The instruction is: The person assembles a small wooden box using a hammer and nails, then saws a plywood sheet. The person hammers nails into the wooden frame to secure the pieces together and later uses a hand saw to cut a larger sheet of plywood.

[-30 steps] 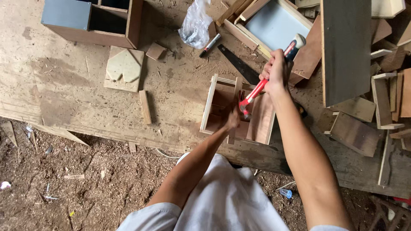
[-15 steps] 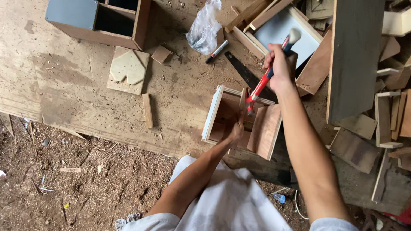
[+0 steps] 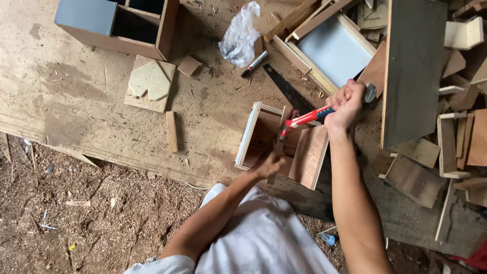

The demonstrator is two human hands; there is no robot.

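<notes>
My right hand [image 3: 346,105] grips the end of a red-handled hammer [image 3: 306,118], whose head is down inside a small open wooden box [image 3: 252,134] at the near edge of the worn plywood worktop [image 3: 76,96]. My left hand [image 3: 270,166] rests on the box's near side, fingers closed on an upright inner slat. The box has a pale left wall and a brown panel on its right side.
A larger box with a blue-grey face [image 3: 89,18] stands at the back left. A notched wood offcut [image 3: 150,82], a short stick [image 3: 172,131], a clear plastic bag [image 3: 240,35], a marker [image 3: 254,63] and a saw blade [image 3: 288,91] lie about. Scrap boards pile up at right; sawdust covers the floor.
The hammer has swung down from a raised, steep angle to nearly level, its head now inside the box. My left hand stays on the box.
</notes>
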